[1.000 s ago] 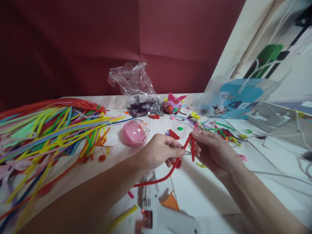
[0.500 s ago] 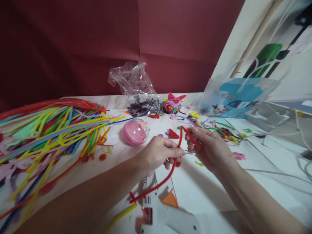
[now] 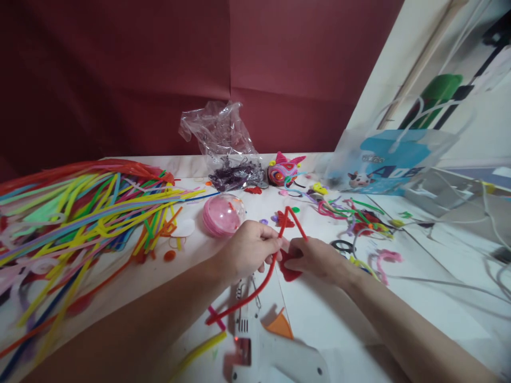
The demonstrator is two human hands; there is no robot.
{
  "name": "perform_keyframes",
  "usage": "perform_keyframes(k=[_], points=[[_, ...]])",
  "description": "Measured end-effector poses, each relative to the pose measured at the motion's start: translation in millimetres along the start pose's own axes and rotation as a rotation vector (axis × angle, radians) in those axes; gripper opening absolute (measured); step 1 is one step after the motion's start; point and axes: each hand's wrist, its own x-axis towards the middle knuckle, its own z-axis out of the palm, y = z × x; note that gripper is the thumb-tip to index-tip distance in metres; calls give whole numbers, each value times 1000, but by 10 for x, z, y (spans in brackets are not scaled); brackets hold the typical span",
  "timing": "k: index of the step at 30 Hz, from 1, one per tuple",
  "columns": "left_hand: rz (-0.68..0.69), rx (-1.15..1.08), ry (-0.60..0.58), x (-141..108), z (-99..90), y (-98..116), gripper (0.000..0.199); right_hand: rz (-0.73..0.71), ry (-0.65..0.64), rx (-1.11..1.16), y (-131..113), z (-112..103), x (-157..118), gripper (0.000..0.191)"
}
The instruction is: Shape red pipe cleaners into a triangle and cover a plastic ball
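Head view: the right hand [image 3: 319, 258] has come down and inward over the last second, from the folded end of the red pipe cleaner [image 3: 270, 273] to just beside the left hand [image 3: 253, 250]. Its thumb now lies on a small red piece [image 3: 289, 273] below the left fingertips; the hand is curled nearly closed, though I cannot tell whether it truly grips that piece. The left hand is pinched tight — thumb against fingers — on the pipe cleaner. The sharp fold is left standing, so the bending looks done for now, with attention likely shifting to the red piece.

The pipe cleaner is held above the table, in front of the pink ball [image 3: 217, 215] and partly over the glue gun [image 3: 275, 361]. Its fold points away from the person, like a narrow peak. One short leg slopes down rightward to the right hand; the long leg drops through the left fingers, then curves leftward and nearer, its tip by a pink strip [image 3: 221, 323] — so the long axis runs from near left to far right.
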Motion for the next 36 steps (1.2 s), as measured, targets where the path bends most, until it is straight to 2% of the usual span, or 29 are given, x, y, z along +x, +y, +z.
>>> perform_keyframes(k=[2, 6, 8, 10, 12, 14, 17, 25, 31, 36], points=[[21, 8, 22, 4, 1, -7, 13, 1, 2, 126, 56, -85, 17, 12], [18, -34, 157, 23, -15, 20, 12, -31, 162, 433, 94, -365, -7, 40], [7, -46, 191, 33, -22, 32, 15, -42, 211, 629, 45, -466, -58, 47], [9, -42, 183, 40, -15, 25, 17, -40, 163, 930, -34, -481, -120, 47], [23, -26, 150, 43, 9, 1, 16, -64, 50, 1079, -112, -419, -173, 42], [39, -11, 110, 43, 42, -26, 16, -99, -50, 1123, -166, -323, -206, 35], [53, -9, 54, 39, 82, -39, 16, -127, -115, 1138, -203, -218, -218, 31], [-19, -104, 35, 19, 64, 21, 10, -90, -86, 1084, -195, -246, -185, 38], [-8, -137, 36, 9, 87, 31, 7, -147, -6, 1043, -148, -226, -149, 40], [-8, -126, 56, 16, 71, 23, 7, -138, -111, 998, -149, -234, -174, 39]])
